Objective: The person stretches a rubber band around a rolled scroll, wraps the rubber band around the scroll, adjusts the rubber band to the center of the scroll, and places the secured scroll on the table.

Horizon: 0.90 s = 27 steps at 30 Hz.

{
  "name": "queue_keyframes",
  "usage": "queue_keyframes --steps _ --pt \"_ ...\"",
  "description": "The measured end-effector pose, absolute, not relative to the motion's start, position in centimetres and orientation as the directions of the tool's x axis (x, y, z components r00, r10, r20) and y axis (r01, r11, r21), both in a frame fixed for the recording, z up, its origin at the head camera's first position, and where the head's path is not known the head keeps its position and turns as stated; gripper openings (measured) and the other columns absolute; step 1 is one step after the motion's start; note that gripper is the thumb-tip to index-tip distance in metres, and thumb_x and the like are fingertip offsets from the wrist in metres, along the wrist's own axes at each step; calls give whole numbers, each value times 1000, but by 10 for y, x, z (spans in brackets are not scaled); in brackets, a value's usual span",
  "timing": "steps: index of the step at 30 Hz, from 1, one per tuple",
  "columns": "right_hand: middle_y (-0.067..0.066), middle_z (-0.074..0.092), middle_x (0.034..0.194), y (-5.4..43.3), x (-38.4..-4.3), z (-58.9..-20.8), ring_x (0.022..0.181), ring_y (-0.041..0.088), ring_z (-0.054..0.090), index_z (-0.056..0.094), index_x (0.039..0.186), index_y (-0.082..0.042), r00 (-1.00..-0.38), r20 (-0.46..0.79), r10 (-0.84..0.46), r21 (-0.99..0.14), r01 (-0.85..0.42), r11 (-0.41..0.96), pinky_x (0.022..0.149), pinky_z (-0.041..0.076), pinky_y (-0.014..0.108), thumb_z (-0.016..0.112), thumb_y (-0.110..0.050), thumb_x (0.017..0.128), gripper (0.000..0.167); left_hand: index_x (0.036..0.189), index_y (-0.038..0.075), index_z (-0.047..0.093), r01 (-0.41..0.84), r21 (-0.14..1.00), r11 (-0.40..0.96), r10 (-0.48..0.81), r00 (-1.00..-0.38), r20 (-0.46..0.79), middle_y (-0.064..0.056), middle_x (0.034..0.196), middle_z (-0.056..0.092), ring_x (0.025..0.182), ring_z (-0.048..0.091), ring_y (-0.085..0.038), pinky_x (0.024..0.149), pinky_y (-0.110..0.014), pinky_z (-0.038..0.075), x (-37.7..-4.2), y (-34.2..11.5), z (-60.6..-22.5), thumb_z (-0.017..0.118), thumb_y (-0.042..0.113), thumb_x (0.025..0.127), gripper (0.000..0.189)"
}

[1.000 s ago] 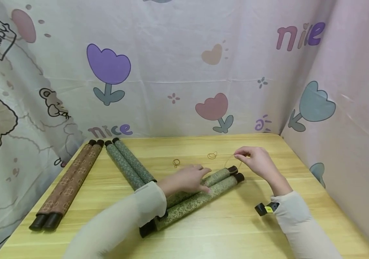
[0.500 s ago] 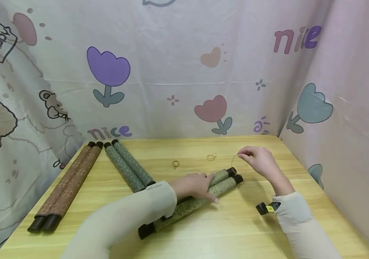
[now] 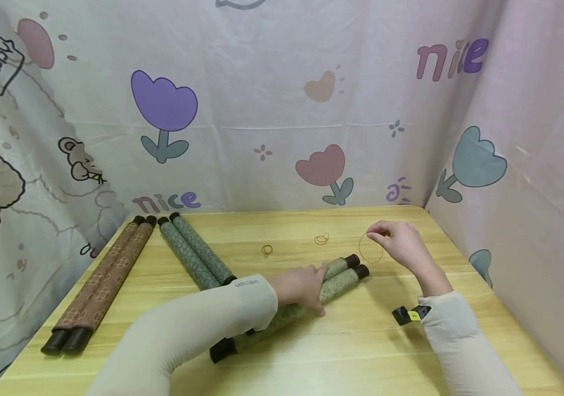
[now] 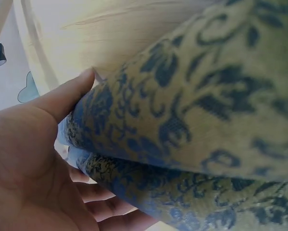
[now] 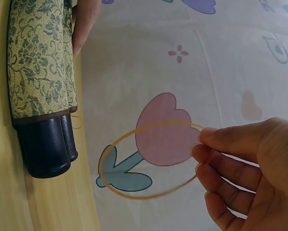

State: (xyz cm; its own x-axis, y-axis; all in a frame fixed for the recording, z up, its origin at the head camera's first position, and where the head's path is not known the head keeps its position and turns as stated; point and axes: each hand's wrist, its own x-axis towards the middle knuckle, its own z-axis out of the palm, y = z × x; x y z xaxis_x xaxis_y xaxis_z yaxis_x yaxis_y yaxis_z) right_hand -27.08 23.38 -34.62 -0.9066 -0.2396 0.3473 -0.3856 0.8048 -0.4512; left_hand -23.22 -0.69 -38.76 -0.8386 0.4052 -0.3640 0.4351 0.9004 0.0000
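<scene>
My left hand (image 3: pixel 300 287) grips two green-gold floral scrolls (image 3: pixel 341 283) lying side by side at a slant on the table. In the left wrist view its thumb lies along one scroll and the fingers curl by the other. Their dark end knobs (image 5: pixel 43 153) point toward my right hand. My right hand (image 3: pixel 401 245) pinches a thin yellow rubber band (image 5: pixel 153 124) between thumb and fingertips. The band hangs as an open loop, just beyond the scroll ends in the head view. My left forearm hides part of the near length of the scrolls.
Two loose rubber bands, one at the left (image 3: pixel 266 251) and one at the right (image 3: pixel 321 240), lie behind the scrolls. Dark green scrolls (image 3: pixel 198 258) lie left of my sleeve, and brown patterned scrolls (image 3: pixel 104 280) at the far left. A printed curtain (image 3: pixel 242 110) stands behind the table.
My left hand, fingers spread before, has slid along the scrolls and closed round both. My right hand has shifted slightly right with the rubber band, now a rounder loop off the scroll ends.
</scene>
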Motion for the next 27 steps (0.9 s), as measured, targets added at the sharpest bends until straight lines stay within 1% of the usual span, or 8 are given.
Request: queue_keyframes --steps 2,4,7,11,14,18,23,27 --pt "7 73 99 234 -271 -346 91 29 65 75 101 -11 -909 341 -238 -456 -381 804 80 48 50 64 -22 96 16 159 18 5 430 -2 903 401 -841 -363 -13 146 43 94 62 -26 75 -35 54 -232 -7 -389 74 60 78 114" --pt "6 72 98 234 -271 -346 90 28 64 75 101 -11 -914 329 -238 -461 -376 804 79 48 49 64 -22 96 16 159 18 6 423 8 906 397 -844 -360 -13 145 44 91 62 -25 75 -35 54 -232 -8 -389 75 58 78 114" --pt "6 72 98 235 -270 -346 90 28 64 74 101 -11 -919 308 -246 -460 -371 807 79 48 49 64 -21 96 15 159 15 9 410 14 912 388 -851 -353 -14 146 44 96 62 -26 80 -35 54 -233 -9 -389 77 57 77 114" --pt "7 72 98 236 -270 -342 90 29 64 74 100 -10 -922 290 -256 -457 -369 809 77 49 49 65 -21 96 15 156 10 18 413 -4 911 389 -860 -331 -14 143 47 105 61 -29 86 -37 53 -237 -10 -389 79 58 74 113" --pt "7 72 97 236 -271 -337 88 28 64 74 100 -10 -924 284 -256 -460 -365 809 75 49 47 66 -22 95 15 154 9 24 429 10 903 411 -857 -310 -15 137 50 100 61 -28 83 -37 54 -241 -14 -386 81 55 73 110" --pt "6 71 94 235 -273 -331 83 25 62 74 101 -10 -923 288 -254 -457 -366 811 72 47 44 66 -22 96 16 152 10 26 444 67 894 443 -847 -294 -17 134 51 95 61 -27 80 -36 55 -241 -19 -377 84 51 71 108" --pt "6 72 96 236 -270 -332 87 27 63 74 100 -11 -921 290 -259 -457 -371 809 77 48 46 66 -22 95 15 154 13 22 447 124 886 463 -837 -291 -18 141 46 95 62 -27 82 -36 55 -235 -26 -372 84 49 72 109" --pt "6 72 99 237 -266 -335 91 29 64 74 100 -11 -920 287 -266 -459 -376 805 78 48 49 66 -23 95 15 157 14 17 450 146 881 473 -833 -288 -18 142 47 85 63 -22 84 -36 54 -231 -32 -373 84 47 73 112"
